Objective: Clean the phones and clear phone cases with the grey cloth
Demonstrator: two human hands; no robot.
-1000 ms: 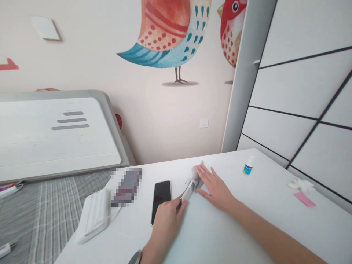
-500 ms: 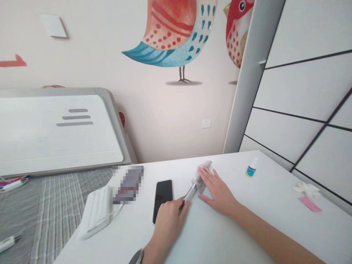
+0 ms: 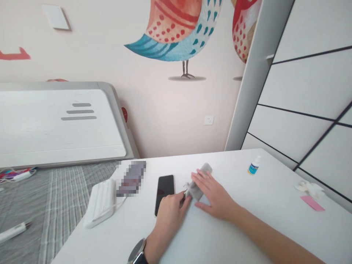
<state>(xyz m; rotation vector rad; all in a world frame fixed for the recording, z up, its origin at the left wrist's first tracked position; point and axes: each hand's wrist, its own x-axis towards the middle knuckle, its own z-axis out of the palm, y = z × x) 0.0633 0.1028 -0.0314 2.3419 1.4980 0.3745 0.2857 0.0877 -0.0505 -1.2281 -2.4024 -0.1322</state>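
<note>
My left hand [image 3: 169, 212], closed, pinches the near end of a slim silver-white object [image 3: 186, 193]. Most of that object is hidden under a thin grey cloth [image 3: 195, 192], so I cannot make out its kind. My right hand [image 3: 217, 197] presses the cloth down on it with fingers stretched over the top and the thumb spread to the near side. Just left of both hands lies a black-screened phone [image 3: 165, 187], its near right part behind my left hand.
A small bottle [image 3: 253, 168] stands at the right, with crumpled tissue [image 3: 310, 189] and a pink slip [image 3: 312, 203] beyond it. At the left are a white power strip [image 3: 101, 201] with a cable and a blurred-out item [image 3: 132, 179]. The white table [image 3: 228, 242] borders a striped bed.
The cloth and my right hand have slid toward my left hand along the slim object, covering more of it. The view has shifted slightly.
</note>
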